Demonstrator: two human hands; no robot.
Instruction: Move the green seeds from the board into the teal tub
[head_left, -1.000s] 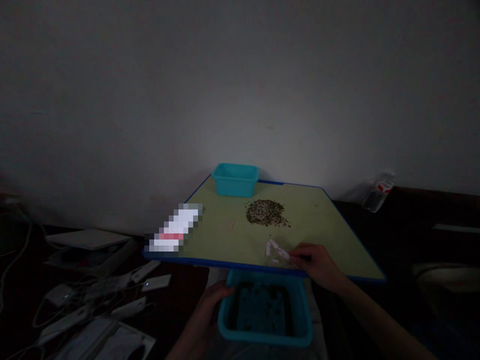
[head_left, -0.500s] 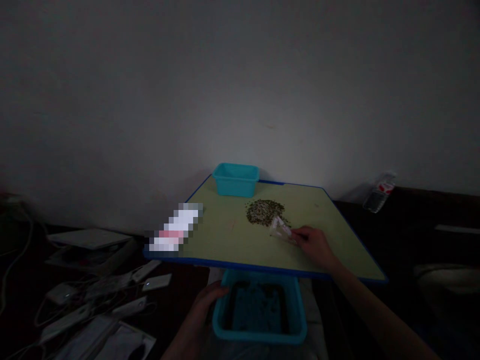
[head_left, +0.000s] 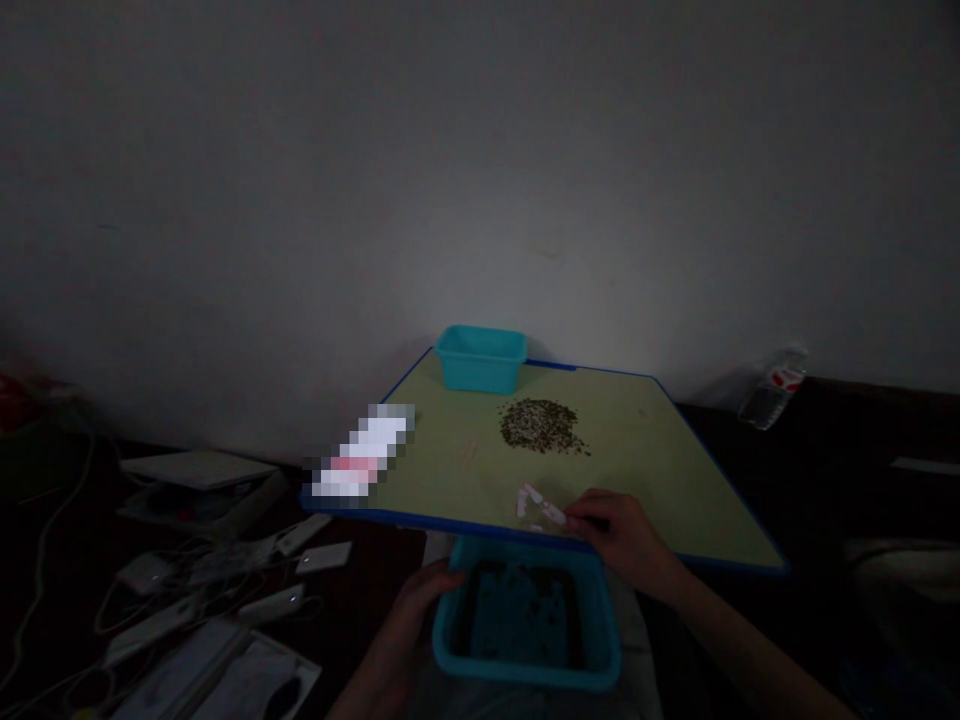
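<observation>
Our right hand (head_left: 619, 530) pinches a pale-marked sheet (head_left: 553, 513) near the front of the bench (head_left: 637, 440); probably light and flexible, it suits a side hold. Our left hand (head_left: 420, 605) grips the lower tub (head_left: 525, 672).

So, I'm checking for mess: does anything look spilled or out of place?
Slightly. A few dark bits lie scattered off the lower right of the main heap, loose on the tabletop. The clear bottle at right looks tilted, not upright.
</observation>
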